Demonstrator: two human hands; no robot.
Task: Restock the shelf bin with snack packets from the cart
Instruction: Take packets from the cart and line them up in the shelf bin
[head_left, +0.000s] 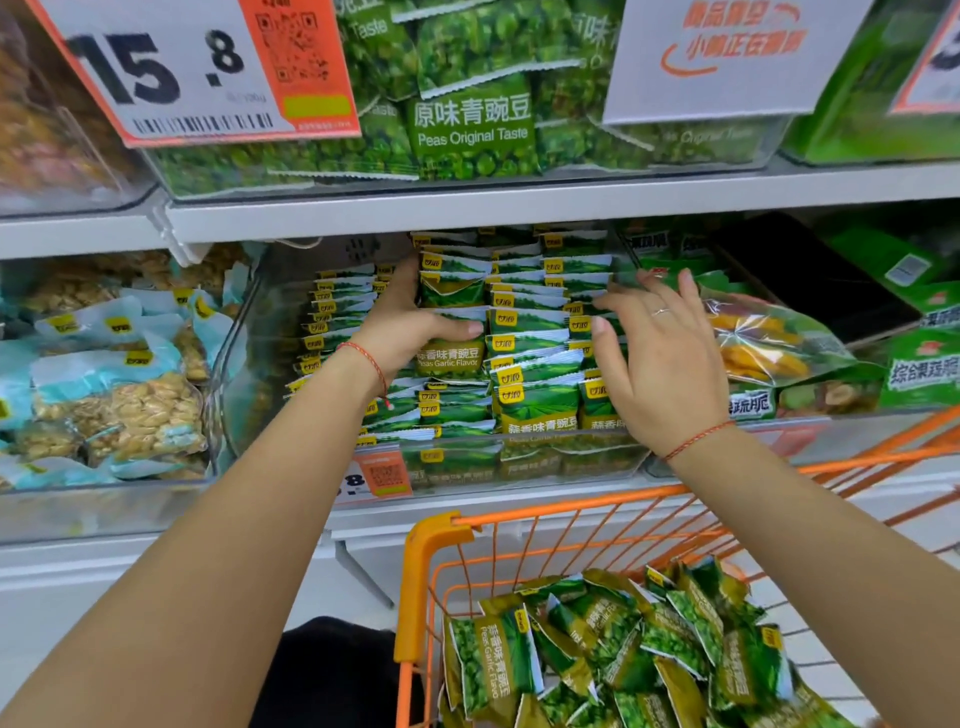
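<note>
**Both hands in the garlic pea bin**

Your left hand (402, 325) sits at centre frame, inside the clear shelf bin (519, 457). Its grip is curled round a garlic pea packet (451, 332): thumb laid across the packet's front, fingers behind it and out of sight. That packet stands upright in a column of like packets, just left of the middle of the bin.

Your right hand (660, 358) is just right of centre, fingers straight and spread, holding nothing. The fingertips (600, 325) touch the right-hand columns of packets in the same bin. A ring shows on one finger, and a red string bracelet circles each wrist.

The stacked packets (535, 332) fill the bin in neat upright rows, yellow logo tabs showing along their top edges. A small orange price tag (382, 475) hangs on the bin's front lip.

At the lower right of the frame, the orange wire cart (431, 561) stands below the shelf, with a loose pile of garlic pea packets (613, 649) lying in it at all angles.

To the left of the bin, another bin holds pale blue nut packets (119, 395). To the right lie mixed vegetable crisp bags (769, 338). On the shelf above, at top centre, a bin holds original taste pea packets (472, 124), with a large price sign (171, 73) at upper left reading 15.8.
</note>
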